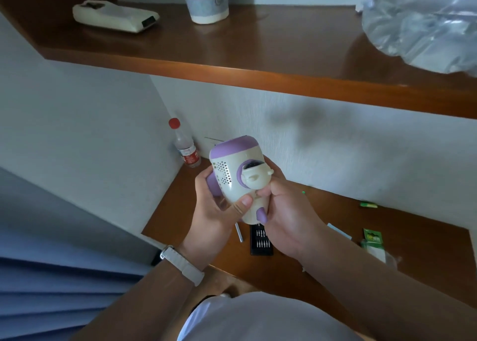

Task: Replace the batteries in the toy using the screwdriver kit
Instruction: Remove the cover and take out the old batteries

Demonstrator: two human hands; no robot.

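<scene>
Toy: the cream and purple toy (pixel 236 178) is held up over the tabletop (pixel 322 242), between both hands.
Left hand (pixel 214 211): curled round the toy's perforated side, thumb pressed on its front.
Right hand (pixel 289 211): wrapped round the toy's lower right side.
Screwdriver kit (pixel 261 242): laid flat on the tabletop, beneath the hands.
Battery (pixel 368 205): a green one is seen near the wall.

A broad white band (pixel 182 264) circles the left wrist, matt and faintly textured, with a small silvery metal fitting at its outer end. The left hand (pixel 214 213) and right hand (pixel 287 220) are bare, the left thumbnail short and plain, and both forearms are bare too. A pale, whitish shirt (pixel 258 317) of smooth cloth covers the torso, its visible edge rounded.
</scene>
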